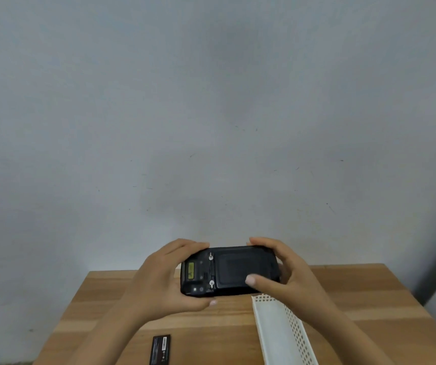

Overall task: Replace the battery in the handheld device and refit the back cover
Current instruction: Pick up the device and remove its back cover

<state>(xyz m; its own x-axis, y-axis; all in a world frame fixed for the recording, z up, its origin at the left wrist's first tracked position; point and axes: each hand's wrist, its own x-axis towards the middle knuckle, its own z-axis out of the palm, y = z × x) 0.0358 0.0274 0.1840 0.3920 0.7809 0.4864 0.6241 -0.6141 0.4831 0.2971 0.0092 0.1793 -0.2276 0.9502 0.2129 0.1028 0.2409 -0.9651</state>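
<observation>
I hold a black handheld device above the wooden table, lying sideways with its back toward me. Its back cover sits over the battery bay, with two small silver latches at the cover's left edge and a yellow label at the device's left end. My left hand grips the left end, fingers over the top edge, thumb under the bottom edge. My right hand wraps the right end, its thumb pressing on the cover. A loose black battery lies flat on the table near the front edge.
A white perforated plastic basket stands on the wooden table at the lower right, just below the device. A grey wall rises directly behind the table. The table's left edge runs diagonally at the lower left.
</observation>
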